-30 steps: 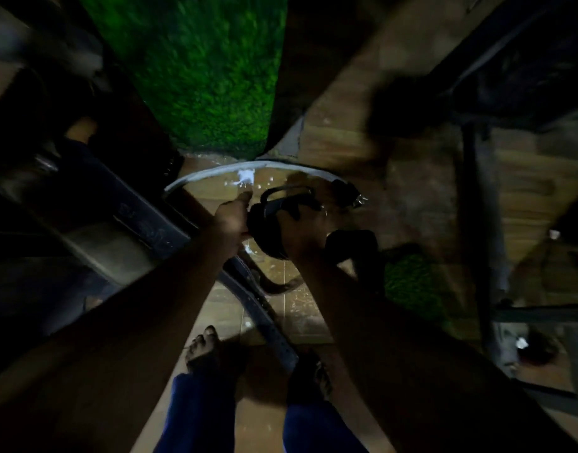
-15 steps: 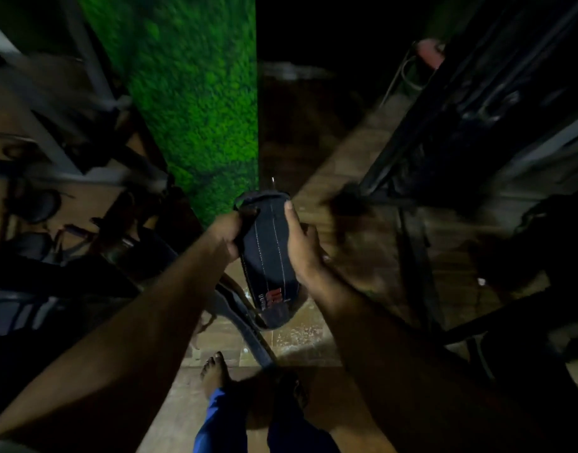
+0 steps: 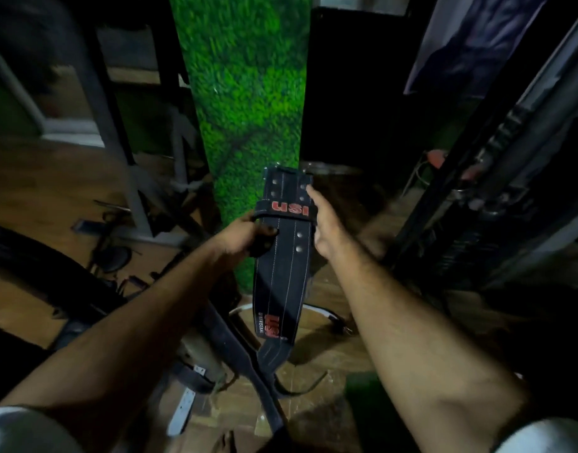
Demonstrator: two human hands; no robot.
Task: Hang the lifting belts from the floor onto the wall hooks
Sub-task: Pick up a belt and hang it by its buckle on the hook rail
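Belt (image 3: 282, 273) is now raised upright off the floor toward the green pillar (image 3: 248, 109), gripped by the left hand (image 3: 245, 237) and steadied by the open right hand (image 3: 323, 230), ready for hooking.

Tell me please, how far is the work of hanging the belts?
Nothing looks hung yet, and no wall hook shows in this view. In hand: the left hand grips the black USI belt, lifted before the green pillar; the right hand touches its edge. Left: another belt lies on the floor.
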